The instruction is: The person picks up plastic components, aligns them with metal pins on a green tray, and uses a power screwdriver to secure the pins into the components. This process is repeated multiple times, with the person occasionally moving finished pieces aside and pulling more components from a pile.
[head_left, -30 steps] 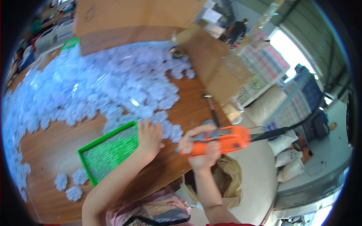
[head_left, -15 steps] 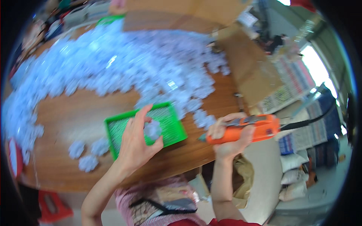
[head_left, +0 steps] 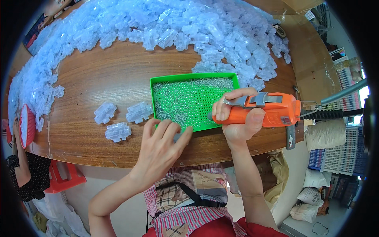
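Observation:
My right hand [head_left: 241, 130] is wrapped round an orange electric screwdriver [head_left: 278, 110], which lies level with its dark nose at the near right corner of a green tray [head_left: 205, 125]. Small silver screws [head_left: 173, 112] are spread across the tray's perforated bottom. At the tray's near left edge is my left hand [head_left: 162, 148], back upward and fingers curled. A bit of a clear plastic piece [head_left: 177, 137] shows between those fingers; most of it is hidden. Left of the tray lie three similar clear plastic pieces [head_left: 118, 131].
A large heap of clear plastic pieces [head_left: 158, 23] curves along the far side of the wooden table [head_left: 87, 83]. Cardboard [head_left: 316, 75] borders the right, where the screwdriver's cord [head_left: 327, 114] runs off. At far left, another person's arm [head_left: 19, 150] is beside a red basket [head_left: 27, 126].
The view has shifted. My left hand has moved from above the tray to its near edge and turned back upward. The screwdriver has come from beside the tray to its near right corner.

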`<state>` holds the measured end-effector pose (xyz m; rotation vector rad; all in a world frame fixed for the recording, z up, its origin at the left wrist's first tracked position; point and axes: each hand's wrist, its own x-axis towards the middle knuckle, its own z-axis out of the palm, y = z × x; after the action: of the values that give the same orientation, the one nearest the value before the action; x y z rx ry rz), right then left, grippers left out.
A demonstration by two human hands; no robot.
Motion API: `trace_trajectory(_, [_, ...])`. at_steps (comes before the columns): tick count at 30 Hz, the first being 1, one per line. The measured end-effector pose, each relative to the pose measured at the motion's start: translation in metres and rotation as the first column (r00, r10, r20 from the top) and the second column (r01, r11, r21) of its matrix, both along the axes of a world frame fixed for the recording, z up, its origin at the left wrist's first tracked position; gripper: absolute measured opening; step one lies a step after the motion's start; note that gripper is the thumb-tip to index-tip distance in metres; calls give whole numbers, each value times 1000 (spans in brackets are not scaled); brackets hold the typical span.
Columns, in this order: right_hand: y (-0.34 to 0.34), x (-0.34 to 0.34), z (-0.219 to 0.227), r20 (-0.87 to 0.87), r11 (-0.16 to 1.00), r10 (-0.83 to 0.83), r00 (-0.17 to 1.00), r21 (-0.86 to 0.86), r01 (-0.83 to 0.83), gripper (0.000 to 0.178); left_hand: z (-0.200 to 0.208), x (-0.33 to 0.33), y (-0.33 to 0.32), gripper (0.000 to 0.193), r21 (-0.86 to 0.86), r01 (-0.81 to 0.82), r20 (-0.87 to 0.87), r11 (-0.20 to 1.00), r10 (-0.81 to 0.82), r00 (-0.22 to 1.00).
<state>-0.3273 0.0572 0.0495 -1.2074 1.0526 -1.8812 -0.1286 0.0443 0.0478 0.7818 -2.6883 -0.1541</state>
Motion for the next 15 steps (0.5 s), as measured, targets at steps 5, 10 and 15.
trace_trajectory(5, [-7,3,-10,37,999,33,999,-1,-33,75,-26,-8,-1,92,163,49,-284,985,0,959])
trace_trajectory(10, [-14,4,-12,15,999,38,999,27,-38,76,-40,-3,-1,101,356,77,-464,931,105,879])
trace_trajectory(15, [-14,2,-11,8,998,50,999,28,-50,74,-42,-3,-2,101,441,88,-488,893,156,859])
